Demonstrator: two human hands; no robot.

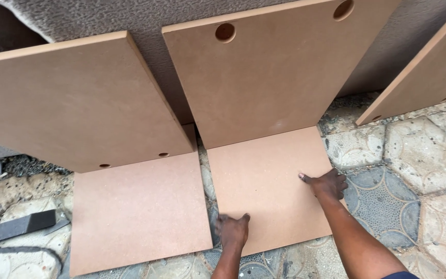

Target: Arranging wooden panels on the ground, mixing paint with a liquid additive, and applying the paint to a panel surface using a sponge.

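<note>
**Two hands on a flat board**

The left hand (232, 230) rests at the near edge of the right floor board (272, 188), close to its left corner, fingers curled over the edge and thumb lying on top. Whether it grips the edge or only presses on it cannot be told. The right hand (327, 183) lies palm down on the same board near its right edge, fingers loosely spread and one finger stretched toward the middle; it grasps nothing.

This board lies flat on the ground, with a narrow gap between it and the left floor board (140, 217), which also lies flat. Behind them, three more boards lean against a grey textured wall (145, 15): a left panel (73, 103) with two small holes near its lower edge, a middle panel (269, 72) with two round holes near its top, and a right panel (429, 72) partly out of view.

The ground is worn patterned paving (414, 170) with dirt in the joints. At the far left lie a dark block (14, 227) and a black strap (21, 251).
</note>
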